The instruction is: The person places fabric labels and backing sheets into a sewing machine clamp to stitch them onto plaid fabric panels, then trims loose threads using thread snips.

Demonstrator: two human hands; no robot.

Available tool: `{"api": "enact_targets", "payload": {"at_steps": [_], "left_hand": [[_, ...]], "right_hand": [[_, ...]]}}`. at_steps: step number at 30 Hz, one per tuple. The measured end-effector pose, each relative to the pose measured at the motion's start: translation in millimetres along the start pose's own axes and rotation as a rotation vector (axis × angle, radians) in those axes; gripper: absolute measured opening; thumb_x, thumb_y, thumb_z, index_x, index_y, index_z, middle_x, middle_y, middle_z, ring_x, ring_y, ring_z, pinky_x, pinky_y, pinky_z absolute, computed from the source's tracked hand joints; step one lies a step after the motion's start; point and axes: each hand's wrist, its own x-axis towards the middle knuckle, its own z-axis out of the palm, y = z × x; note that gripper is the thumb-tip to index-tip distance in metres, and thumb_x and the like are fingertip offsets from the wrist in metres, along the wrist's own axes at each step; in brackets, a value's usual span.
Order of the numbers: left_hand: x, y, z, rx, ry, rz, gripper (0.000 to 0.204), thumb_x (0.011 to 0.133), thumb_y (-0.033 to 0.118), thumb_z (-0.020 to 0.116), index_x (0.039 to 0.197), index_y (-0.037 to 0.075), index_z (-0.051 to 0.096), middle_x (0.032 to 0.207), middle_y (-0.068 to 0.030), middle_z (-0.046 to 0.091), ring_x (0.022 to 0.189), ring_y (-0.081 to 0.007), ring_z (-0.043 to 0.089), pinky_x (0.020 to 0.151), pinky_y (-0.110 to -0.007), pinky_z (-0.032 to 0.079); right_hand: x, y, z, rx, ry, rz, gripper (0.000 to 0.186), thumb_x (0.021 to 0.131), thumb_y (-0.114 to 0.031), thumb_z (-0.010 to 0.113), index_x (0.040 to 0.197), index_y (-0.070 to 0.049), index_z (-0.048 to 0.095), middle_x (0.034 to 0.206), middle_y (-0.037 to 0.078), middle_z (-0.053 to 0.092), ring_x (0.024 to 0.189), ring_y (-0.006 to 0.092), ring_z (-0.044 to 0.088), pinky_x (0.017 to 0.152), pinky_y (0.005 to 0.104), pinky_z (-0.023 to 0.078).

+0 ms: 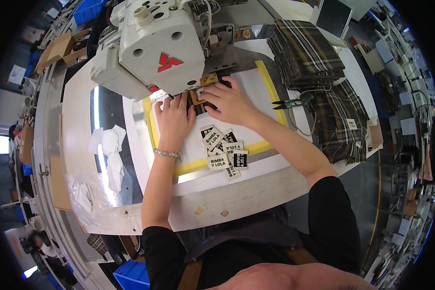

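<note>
A white industrial sewing machine (154,48) stands at the far side of the table, its head over the work. Below it lies a strip of dark plaid cloth (198,109), mostly hidden by my hands. My left hand (173,120) presses on the cloth's left part with fingers stretched forward. On the right side, my right hand (233,104) lies with its fingers spread over a brass-coloured frame (194,98) and a small pale label. Closer to me is a loose pile of black and cream woven labels (217,162) on the white work sheet (188,153).
Folded plaid cloth pieces (307,53) are stacked at the right, with more plaid pieces (340,123) in front. Thread snips (290,103) lie beside them. Yellow tape (271,92) borders the sheet. White scraps (112,154) and clear plastic (84,195) lie at left.
</note>
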Motion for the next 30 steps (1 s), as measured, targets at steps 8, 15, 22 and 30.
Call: {"api": "enact_targets", "payload": {"at_steps": [8, 15, 22, 30], "left_hand": [[-1.7, 0.9, 2.0, -0.036, 0.011, -0.002, 0.044, 0.087, 0.029, 0.059, 0.124, 0.006, 0.061, 0.117, -0.0054, 0.064, 0.102, -0.0226, 0.057, 0.098, -0.045, 0.035], [-0.3, -4.4, 2.1, -0.066, -0.033, -0.045, 0.039, 0.089, 0.027, 0.058, 0.123, 0.008, 0.062, 0.115, -0.0065, 0.067, 0.104, -0.0236, 0.057, 0.100, -0.045, 0.032], [12.9, -8.5, 5.9, -0.040, -0.047, -0.045, 0.033, 0.089, 0.027, 0.059, 0.113, 0.006, 0.067, 0.096, -0.0141, 0.069, 0.098, -0.0294, 0.060, 0.097, -0.047, 0.034], [13.6, -9.8, 6.1, -0.062, -0.001, -0.013, 0.031, 0.089, 0.027, 0.058, 0.109, 0.005, 0.068, 0.091, -0.0154, 0.069, 0.096, -0.0310, 0.061, 0.096, -0.047, 0.035]], "right_hand": [[-0.7, -3.0, -0.2, 0.029, 0.078, -0.044, 0.023, 0.082, -0.024, 0.064, 0.099, -0.009, 0.067, 0.104, 0.003, 0.066, 0.103, 0.0177, 0.061, 0.108, 0.0439, 0.033], [3.9, 3.6, 2.9, 0.046, 0.144, -0.050, 0.019, 0.081, -0.021, 0.064, 0.093, -0.007, 0.067, 0.101, 0.004, 0.068, 0.099, 0.0186, 0.063, 0.109, 0.0427, 0.033], [14.5, 17.6, 11.9, 0.025, 0.121, -0.015, 0.017, 0.080, -0.018, 0.066, 0.093, -0.008, 0.070, 0.104, 0.003, 0.070, 0.097, 0.0188, 0.066, 0.110, 0.0428, 0.034], [14.5, 15.6, 13.6, 0.001, 0.158, -0.027, 0.015, 0.081, -0.016, 0.065, 0.091, -0.007, 0.069, 0.100, 0.005, 0.071, 0.092, 0.0200, 0.066, 0.108, 0.0422, 0.036]]}}
